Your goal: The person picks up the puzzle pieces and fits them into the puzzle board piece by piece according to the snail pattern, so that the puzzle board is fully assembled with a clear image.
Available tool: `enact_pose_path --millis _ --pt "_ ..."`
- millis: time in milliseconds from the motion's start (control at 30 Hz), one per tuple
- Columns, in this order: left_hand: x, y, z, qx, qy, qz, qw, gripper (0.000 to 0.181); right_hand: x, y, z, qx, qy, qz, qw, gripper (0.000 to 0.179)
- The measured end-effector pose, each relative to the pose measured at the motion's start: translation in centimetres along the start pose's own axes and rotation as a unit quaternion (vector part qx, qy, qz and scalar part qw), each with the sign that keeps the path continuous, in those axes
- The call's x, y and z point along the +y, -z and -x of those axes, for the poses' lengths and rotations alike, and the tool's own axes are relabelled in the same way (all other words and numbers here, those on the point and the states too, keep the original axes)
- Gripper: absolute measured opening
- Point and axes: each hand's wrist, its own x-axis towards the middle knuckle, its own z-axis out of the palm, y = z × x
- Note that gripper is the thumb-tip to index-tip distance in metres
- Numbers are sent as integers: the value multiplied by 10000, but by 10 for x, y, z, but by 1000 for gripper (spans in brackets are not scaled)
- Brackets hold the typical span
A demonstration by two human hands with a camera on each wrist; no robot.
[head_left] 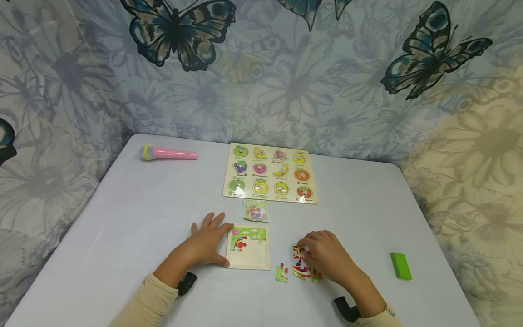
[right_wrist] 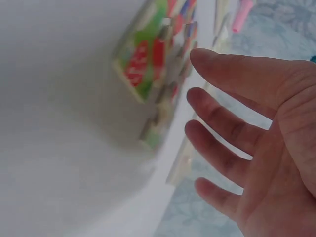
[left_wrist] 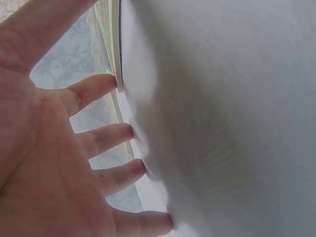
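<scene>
A small square jigsaw tray (head_left: pixel 255 260) lies at the middle of the table, with a few joined pieces (head_left: pixel 239 244) along its top and left. My left hand (head_left: pixel 205 245) spreads its fingers at the tray's left side; thumb and index fingertip touch its edge. To the right of the tray, a cluster of loose jigsaw pieces (head_left: pixel 301 270) lies on the cloth, one piece (head_left: pixel 281 273) apart from the others. Over that cluster hovers my right hand (head_left: pixel 330 258). Its fingers (right_wrist: pixel 217 111) are gently bent, with nothing between them and the thumb in the right wrist view.
A small picture card (head_left: pixel 256 210) lies just beyond the tray. Behind it is a fruit peg board (head_left: pixel 269 173). At the far left is a pink toy microphone (head_left: pixel 169 153), and a green block (head_left: pixel 401 266) stands at the right.
</scene>
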Motion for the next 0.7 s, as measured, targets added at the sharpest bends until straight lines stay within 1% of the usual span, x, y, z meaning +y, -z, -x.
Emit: enact_pose_path --millis 100,233,333,567,700 --pt "-2 0 1 29 22 -28 10000 92 1 -4 0 -51 57 -51 10000 24" --pt "-4 0 2 50 -7 6 10000 92 2 -8 -1 29 202 -21 9998 27" --pt "-4 0 2 46 -22 22 10000 91 3 -9 -1 88 228 28 9997 28" --pt "-3 0 2 -7 0 -4 10000 92 2 -6 -2 -46 117 105 9999 26" --pt "0 0 1 -49 -14 22 10000 93 -1 -1 -4 73 213 217 9995 28"
